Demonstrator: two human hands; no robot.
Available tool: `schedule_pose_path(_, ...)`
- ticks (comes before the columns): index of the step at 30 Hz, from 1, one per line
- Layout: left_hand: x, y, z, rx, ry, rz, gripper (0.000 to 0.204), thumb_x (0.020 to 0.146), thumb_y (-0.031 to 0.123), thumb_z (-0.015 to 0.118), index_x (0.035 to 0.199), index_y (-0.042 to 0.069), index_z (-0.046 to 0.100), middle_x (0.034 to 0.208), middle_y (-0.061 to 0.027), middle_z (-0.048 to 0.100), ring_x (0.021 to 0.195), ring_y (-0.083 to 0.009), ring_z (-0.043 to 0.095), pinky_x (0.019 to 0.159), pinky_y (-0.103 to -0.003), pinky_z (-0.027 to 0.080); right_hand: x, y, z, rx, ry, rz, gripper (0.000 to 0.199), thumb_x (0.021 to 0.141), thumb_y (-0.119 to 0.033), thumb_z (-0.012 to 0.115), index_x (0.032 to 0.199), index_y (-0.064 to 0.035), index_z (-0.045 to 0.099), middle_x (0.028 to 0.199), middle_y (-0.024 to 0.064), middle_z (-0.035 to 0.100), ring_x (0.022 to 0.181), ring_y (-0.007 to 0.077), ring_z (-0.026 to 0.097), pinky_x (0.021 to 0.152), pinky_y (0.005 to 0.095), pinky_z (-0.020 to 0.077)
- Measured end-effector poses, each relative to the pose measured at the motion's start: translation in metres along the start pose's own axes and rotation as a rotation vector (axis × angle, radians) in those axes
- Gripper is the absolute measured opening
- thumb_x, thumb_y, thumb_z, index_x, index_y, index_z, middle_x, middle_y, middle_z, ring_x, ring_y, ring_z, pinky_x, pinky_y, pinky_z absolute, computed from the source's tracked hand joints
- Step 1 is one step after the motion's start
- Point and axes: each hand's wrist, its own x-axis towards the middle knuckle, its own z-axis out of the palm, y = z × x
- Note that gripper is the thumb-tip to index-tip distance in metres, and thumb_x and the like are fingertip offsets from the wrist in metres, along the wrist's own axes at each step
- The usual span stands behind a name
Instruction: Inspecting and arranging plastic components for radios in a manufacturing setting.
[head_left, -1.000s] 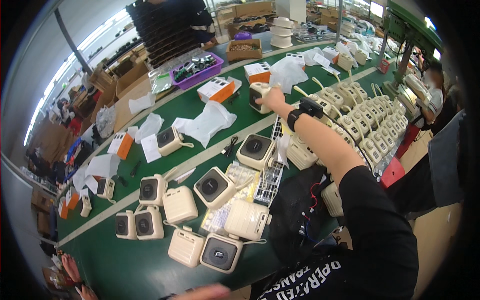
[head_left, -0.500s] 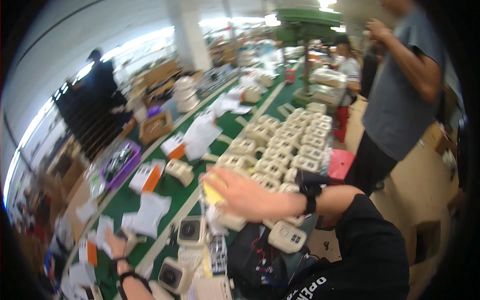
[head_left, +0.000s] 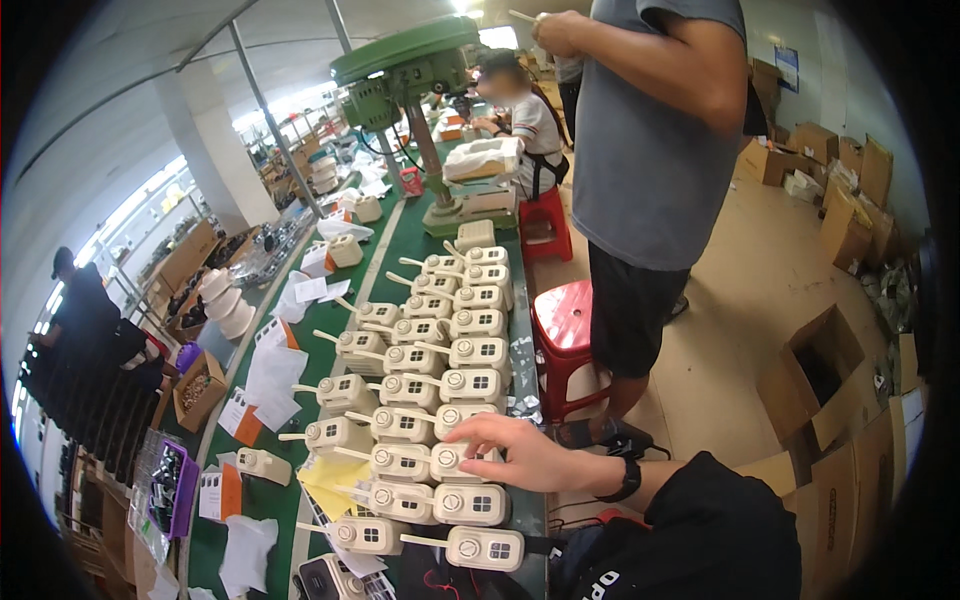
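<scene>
My right hand [head_left: 520, 455] comes in from the lower right in a black sleeve with a dark wristband. Its fingers curl over a cream box-shaped device [head_left: 458, 462] with a dial and a thin antenna. That device stands in long rows of like cream devices [head_left: 440, 350] along the right side of the green table [head_left: 385, 250]. More of them lie just in front of the hand, such as one near the table's front edge [head_left: 485, 548]. My left hand is out of sight.
A person in a grey shirt [head_left: 650, 150] stands close on the right beside a red stool [head_left: 565, 320]. A green drill press [head_left: 410, 60] stands at the table's far end, with a seated person behind it. Open cardboard boxes [head_left: 820, 370] sit on the floor. A yellow sheet [head_left: 330, 475] and white bags lie to the left.
The view has swung from the table's left part to its right side. My right hand pulled back from a far reach and came down onto a device in the rows.
</scene>
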Motion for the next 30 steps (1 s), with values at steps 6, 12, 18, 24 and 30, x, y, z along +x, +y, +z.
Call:
schedule_pose_path(6, -0.122, 0.12, -0.073, -0.789, -0.012, 0.143, 0.079, 0.063, 0.012, 0.076, 0.128, -0.007, 0.034, 0.121, -0.0204, 0.045, 0.103, -0.0247, 0.05, 0.084, -0.033, 0.045, 0.005, -0.033, 0.05, 0.233, -0.219, -0.141, 0.036, 0.083, -0.018, 0.058, 0.114, -0.0029, 0.05, 0.105, 0.0103, 0.053, 0.09, 0.0189, 0.056, 0.078, 0.0312, 0.0443)
schedule_pose_path(12, -0.26, 0.228, -0.075, -0.725, 0.283, 0.415, 0.101, 0.049, 0.012, 0.077, 0.133, 0.004, 0.022, 0.124, -0.016, 0.039, 0.113, -0.0271, 0.042, 0.094, -0.038, 0.035, -0.022, -0.092, 0.127, 0.588, -0.435, -0.298, 0.08, 0.081, -0.032, 0.062, 0.135, -0.0002, 0.013, 0.123, 0.0205, 0.037, 0.103, 0.024, 0.049, 0.09, 0.0333, 0.0384)
schedule_pose_path(18, -0.331, 0.223, -0.089, -0.629, 0.26, 0.449, 0.11, 0.051, 0.026, 0.083, 0.134, 0.005, 0.015, 0.132, -0.0156, 0.027, 0.122, -0.0283, 0.032, 0.1, -0.041, 0.026, -0.035, -0.103, 0.119, 0.744, -0.454, -0.235, 0.073, 0.068, -0.016, 0.072, 0.127, -0.0002, 0.031, 0.114, 0.0118, 0.048, 0.104, 0.0137, 0.047, 0.089, 0.0286, 0.0382)
schedule_pose_path(24, -0.34, 0.198, -0.111, -1.101, -0.038, 0.627, 0.104, 0.045, 0.03, 0.086, 0.128, 0.005, 0.029, 0.119, -0.0165, 0.042, 0.111, -0.0287, 0.043, 0.093, -0.038, 0.036, -0.042, -0.104, 0.093, 0.735, -0.781, -0.254, 0.073, 0.063, -0.013, 0.072, 0.124, 0.0018, 0.035, 0.112, 0.0092, 0.049, 0.103, 0.0132, 0.046, 0.09, 0.0292, 0.0379)
schedule_pose_path(30, -0.333, 0.195, -0.098, -1.097, -0.069, 0.774, 0.065, 0.053, 0.025, 0.082, 0.107, 0.001, 0.055, 0.1, -0.014, 0.051, 0.094, -0.0224, 0.051, 0.081, -0.032, 0.04, -0.05, -0.106, 0.092, 0.803, -0.894, -0.092, 0.068, 0.061, -0.023, 0.073, 0.116, 0.0046, 0.044, 0.11, 0.0111, 0.053, 0.1, 0.0161, 0.052, 0.088, 0.0294, 0.0392)
